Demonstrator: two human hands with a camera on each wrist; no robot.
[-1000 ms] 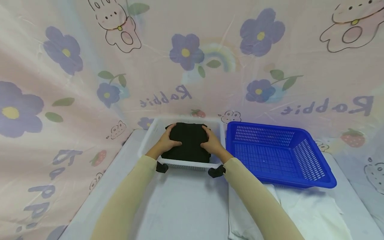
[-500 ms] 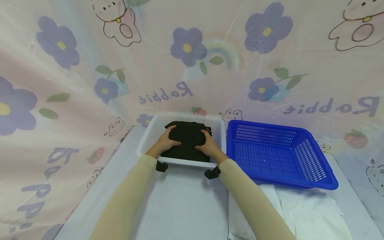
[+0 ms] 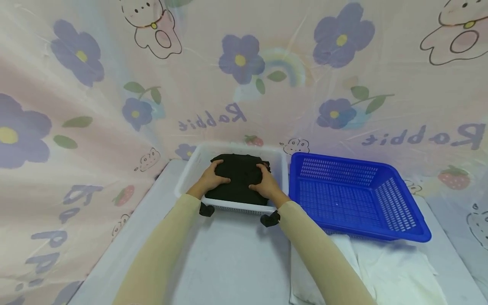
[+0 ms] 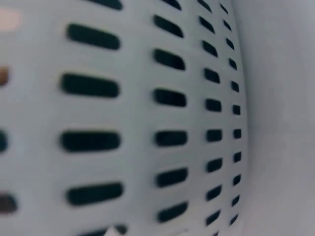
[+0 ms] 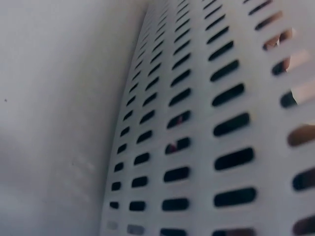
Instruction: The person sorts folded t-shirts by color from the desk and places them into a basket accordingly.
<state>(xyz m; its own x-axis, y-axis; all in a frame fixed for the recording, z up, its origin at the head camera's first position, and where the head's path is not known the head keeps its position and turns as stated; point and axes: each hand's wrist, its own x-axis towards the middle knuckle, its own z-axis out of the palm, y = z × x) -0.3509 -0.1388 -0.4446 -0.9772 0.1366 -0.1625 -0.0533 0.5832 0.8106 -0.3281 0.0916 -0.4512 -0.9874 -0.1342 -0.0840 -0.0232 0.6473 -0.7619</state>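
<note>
A folded black cloth lies inside a white plastic basket in the head view. My left hand rests on the cloth's left side, thumb and fingers spread apart. On the right side, my right hand touches the cloth in the same way, its thumb pointing inward. A small corner of cloth shows beyond the right fingertips. In the left wrist view the slotted basket wall fills much of the picture, with dark cloth behind the slots. The right wrist view shows the basket wall too; its slots reveal bits of skin.
A blue plastic basket stands just right of the white one. White cloths lie in front of it on the white-covered table. A printed curtain hangs close behind the baskets and along the left.
My right hand has shifted slightly left on the black cloth, uncovering a little of its right edge. My left hand stays on the left side. The head view has shifted slightly.
</note>
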